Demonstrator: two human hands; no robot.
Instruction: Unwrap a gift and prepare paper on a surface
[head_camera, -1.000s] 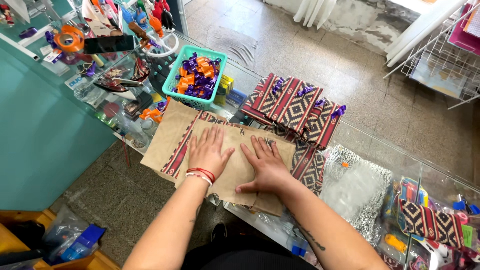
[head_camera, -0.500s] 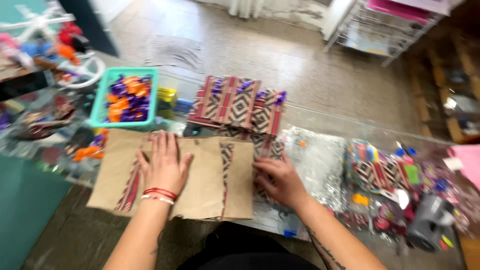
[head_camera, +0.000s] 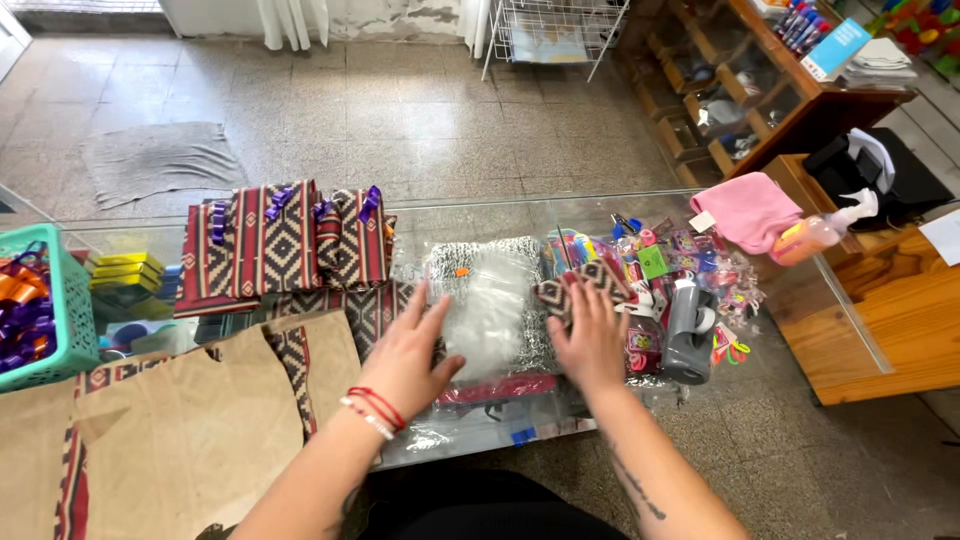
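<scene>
Mid-frame, left hand (head_camera: 405, 355) and right hand (head_camera: 590, 335) – each grip apart, fingers spread flat – flank a clear-wrapped bundle (head_camera: 490, 305) on the glass bench (head_camera: 800, 300).

Clear-wrapped bundle (head_camera: 490, 300) lies mid-surface — patterned bags (head_camera: 285, 240) to its left, basket (head_camera: 60, 320) farther left, pink cloth (head_camera: 745, 210) right.

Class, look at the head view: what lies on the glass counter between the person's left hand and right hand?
A clear plastic bag holding grey patterned fabric lies between the left hand and the right hand, seen in the head view.
</scene>
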